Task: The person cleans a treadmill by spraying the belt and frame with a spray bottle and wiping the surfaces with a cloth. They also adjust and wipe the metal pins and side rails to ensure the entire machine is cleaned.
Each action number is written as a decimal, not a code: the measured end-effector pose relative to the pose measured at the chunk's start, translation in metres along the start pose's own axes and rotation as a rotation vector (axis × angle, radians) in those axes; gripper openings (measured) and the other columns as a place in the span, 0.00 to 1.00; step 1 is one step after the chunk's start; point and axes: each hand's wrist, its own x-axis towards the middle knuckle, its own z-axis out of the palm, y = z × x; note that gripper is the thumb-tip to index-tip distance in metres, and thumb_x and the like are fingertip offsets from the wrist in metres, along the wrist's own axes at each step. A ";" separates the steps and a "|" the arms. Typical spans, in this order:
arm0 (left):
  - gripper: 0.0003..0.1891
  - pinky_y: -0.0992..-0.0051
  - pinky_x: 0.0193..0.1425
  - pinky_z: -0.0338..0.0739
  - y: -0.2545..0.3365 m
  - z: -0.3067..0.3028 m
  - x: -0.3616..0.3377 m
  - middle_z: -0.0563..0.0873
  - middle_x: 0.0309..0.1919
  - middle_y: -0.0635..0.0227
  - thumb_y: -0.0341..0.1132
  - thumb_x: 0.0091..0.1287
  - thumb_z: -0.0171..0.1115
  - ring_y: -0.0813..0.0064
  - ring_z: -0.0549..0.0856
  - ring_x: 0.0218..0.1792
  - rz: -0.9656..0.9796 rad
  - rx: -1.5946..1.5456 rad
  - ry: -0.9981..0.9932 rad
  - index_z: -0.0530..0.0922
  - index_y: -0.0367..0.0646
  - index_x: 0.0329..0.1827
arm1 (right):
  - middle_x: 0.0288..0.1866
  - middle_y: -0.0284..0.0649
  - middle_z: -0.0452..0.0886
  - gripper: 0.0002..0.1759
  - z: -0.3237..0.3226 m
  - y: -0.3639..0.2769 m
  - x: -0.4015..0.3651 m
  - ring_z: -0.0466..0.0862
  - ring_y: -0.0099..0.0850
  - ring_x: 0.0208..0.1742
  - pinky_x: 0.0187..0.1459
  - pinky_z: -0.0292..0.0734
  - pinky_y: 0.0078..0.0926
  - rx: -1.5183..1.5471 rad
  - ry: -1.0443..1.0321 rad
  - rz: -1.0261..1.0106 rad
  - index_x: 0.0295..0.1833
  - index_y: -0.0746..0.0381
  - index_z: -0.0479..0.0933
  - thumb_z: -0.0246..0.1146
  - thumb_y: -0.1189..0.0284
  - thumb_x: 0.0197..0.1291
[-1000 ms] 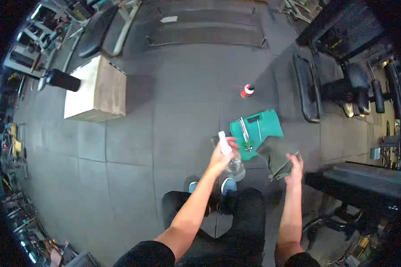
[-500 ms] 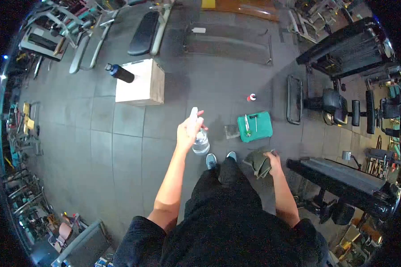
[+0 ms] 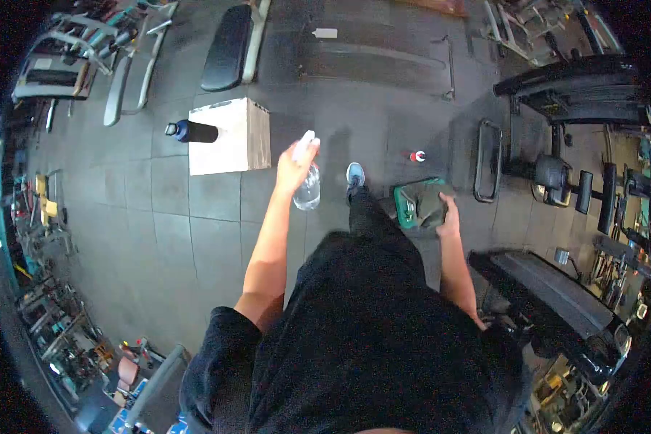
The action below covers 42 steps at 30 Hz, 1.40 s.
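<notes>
My left hand (image 3: 294, 168) is wrapped round the white neck of a clear spray bottle (image 3: 307, 191), which hangs upright over the floor. In my right hand (image 3: 448, 215) is a dark olive cloth (image 3: 428, 205), bunched and drooping from the fingers. Behind the cloth, a green case (image 3: 406, 194) lies on the floor, partly covered from view. A small red-and-white bottle (image 3: 417, 156) stands just beyond the case. To the left of my left hand, a dark blue bottle (image 3: 193, 132) shows against a white box (image 3: 228, 155).
A padded bench (image 3: 228, 47) stands at the far left. Black gym machines (image 3: 550, 289) line the right side, with a black metal loop frame (image 3: 489, 160) nearer the middle. One grey shoe (image 3: 355, 176) is forward on the dark tiled floor (image 3: 123, 253).
One foot has stepped forward. Both hands have moved forward, the left with the spray bottle nearer the white box, the right bringing the cloth over the green case.
</notes>
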 end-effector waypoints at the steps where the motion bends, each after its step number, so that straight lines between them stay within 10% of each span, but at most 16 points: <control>1: 0.29 0.73 0.35 0.83 0.000 -0.003 0.022 0.91 0.40 0.63 0.50 0.75 0.69 0.75 0.90 0.31 -0.012 0.032 -0.006 0.82 0.34 0.67 | 0.57 0.43 0.87 0.23 0.014 -0.012 0.015 0.86 0.40 0.58 0.61 0.81 0.45 -0.026 0.049 -0.009 0.60 0.62 0.81 0.73 0.68 0.61; 9: 0.23 0.76 0.36 0.83 0.032 -0.038 0.189 0.90 0.35 0.69 0.48 0.72 0.74 0.80 0.87 0.32 -0.034 0.081 0.052 0.86 0.35 0.55 | 0.55 0.39 0.86 0.22 0.181 -0.105 0.115 0.86 0.40 0.56 0.59 0.82 0.45 -0.254 0.056 -0.159 0.57 0.63 0.82 0.74 0.73 0.57; 10: 0.23 0.70 0.35 0.79 0.034 -0.039 0.207 0.86 0.23 0.67 0.55 0.68 0.73 0.77 0.86 0.28 0.015 0.074 0.121 0.88 0.39 0.41 | 0.55 0.39 0.86 0.23 0.203 -0.113 0.132 0.86 0.39 0.56 0.58 0.82 0.44 -0.249 0.034 -0.229 0.58 0.62 0.81 0.74 0.74 0.56; 25: 0.22 0.58 0.45 0.81 -0.154 0.002 0.536 0.89 0.31 0.51 0.55 0.72 0.68 0.46 0.90 0.38 -0.066 0.228 0.018 0.85 0.41 0.42 | 0.62 0.43 0.84 0.33 0.411 -0.065 0.462 0.83 0.32 0.62 0.66 0.74 0.29 -0.775 0.046 -0.509 0.73 0.67 0.71 0.73 0.77 0.65; 27: 0.22 0.72 0.40 0.82 -0.204 0.019 0.571 0.91 0.31 0.67 0.53 0.73 0.69 0.77 0.89 0.30 0.020 0.301 0.067 0.87 0.39 0.45 | 0.61 0.43 0.85 0.33 0.399 -0.044 0.536 0.83 0.32 0.61 0.65 0.75 0.29 -0.805 0.053 -0.558 0.73 0.66 0.71 0.73 0.78 0.64; 42: 0.28 0.61 0.54 0.82 -0.436 0.105 0.674 0.92 0.39 0.50 0.59 0.72 0.66 0.52 0.92 0.46 -0.065 0.354 0.248 0.88 0.39 0.52 | 0.62 0.42 0.84 0.26 0.303 0.042 0.815 0.83 0.32 0.62 0.68 0.75 0.30 -0.758 0.067 -1.063 0.68 0.67 0.76 0.73 0.80 0.65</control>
